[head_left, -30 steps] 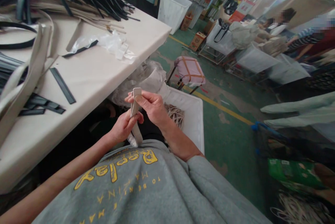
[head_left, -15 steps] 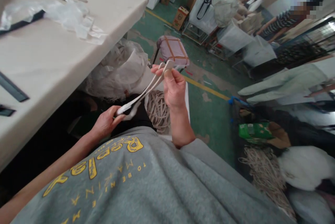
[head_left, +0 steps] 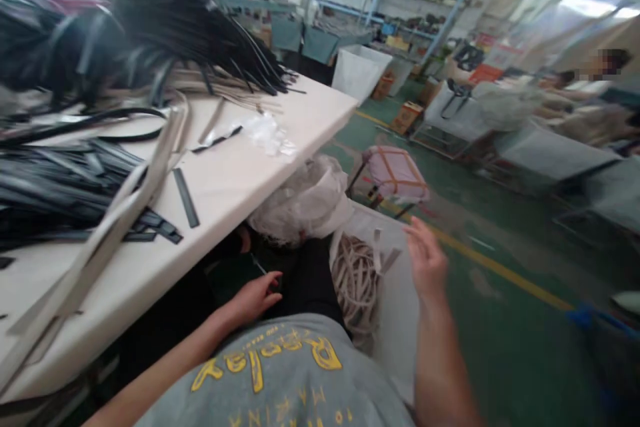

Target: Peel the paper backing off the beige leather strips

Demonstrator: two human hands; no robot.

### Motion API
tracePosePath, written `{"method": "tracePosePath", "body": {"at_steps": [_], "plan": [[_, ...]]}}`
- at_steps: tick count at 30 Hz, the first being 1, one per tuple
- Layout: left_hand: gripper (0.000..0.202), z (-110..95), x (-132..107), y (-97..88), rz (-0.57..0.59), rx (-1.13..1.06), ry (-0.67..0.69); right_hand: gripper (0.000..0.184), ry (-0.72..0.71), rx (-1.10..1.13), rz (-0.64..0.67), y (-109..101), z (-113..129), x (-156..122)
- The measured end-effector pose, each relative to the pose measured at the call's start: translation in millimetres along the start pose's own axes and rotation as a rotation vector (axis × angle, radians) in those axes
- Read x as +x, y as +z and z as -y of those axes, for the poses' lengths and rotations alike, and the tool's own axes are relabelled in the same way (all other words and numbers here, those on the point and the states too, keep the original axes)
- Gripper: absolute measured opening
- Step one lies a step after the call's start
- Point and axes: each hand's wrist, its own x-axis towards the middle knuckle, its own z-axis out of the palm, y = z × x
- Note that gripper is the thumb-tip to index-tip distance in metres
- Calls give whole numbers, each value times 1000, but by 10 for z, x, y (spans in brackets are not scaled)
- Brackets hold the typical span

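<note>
My right hand (head_left: 426,255) is over the right side of a white bin (head_left: 400,304), fingers stretched out and holding nothing. Just left of it, two short beige strap ends (head_left: 387,260) show above the bin, apart from the fingers; whether they are falling or resting I cannot tell. Inside the bin lies a tangled heap of beige straps (head_left: 356,280). Close to my lap, my left hand (head_left: 257,295) is curled round something small and dark, with a thin shiny piece near it; its kind is unclear.
On the white table (head_left: 240,180) to my left lie black strips (head_left: 65,187), long beige straps (head_left: 107,234) and crumpled clear plastic (head_left: 270,134). A plastic sack (head_left: 305,204) bulges beside the table edge. Beyond the bin stands a stool with a pink cushion (head_left: 397,170).
The beige strap has left both hands. My right hand has opened and moved right over the bin; my left hand has lowered toward my lap. The view has swung left, showing more table.
</note>
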Motion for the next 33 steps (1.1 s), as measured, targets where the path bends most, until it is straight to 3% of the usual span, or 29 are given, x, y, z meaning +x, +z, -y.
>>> {"method": "tracePosePath", "body": {"at_steps": [2,5,8,12,15,19,25,29,33], "plan": [[56,45,30,4,36,80,6,27,38,32,-2,184,-61,-2],[57,84,28,-2,94,136,14,28,96,139,85,607,145,-4],[53,126,44,-30,161,154,-1,26,36,264,329,1158,561,-45],[49,197,114,-88,176,161,-32,21,-202,335,734,1900,1109,-95],[47,216,149,-119,143,156,-31,22,-302,343,866,2398,1382,-22],[47,195,165,-132,133,132,-5,25,-344,295,900,3001,1620,238],[47,176,205,-124,128,80,7,38,-411,-42,873,3809,1949,784],[47,162,231,-110,141,11,-16,46,-428,-147,802,4262,2085,1107],[46,114,224,-115,150,-30,-4,52,-498,-251,799,4627,2180,1208]]}}
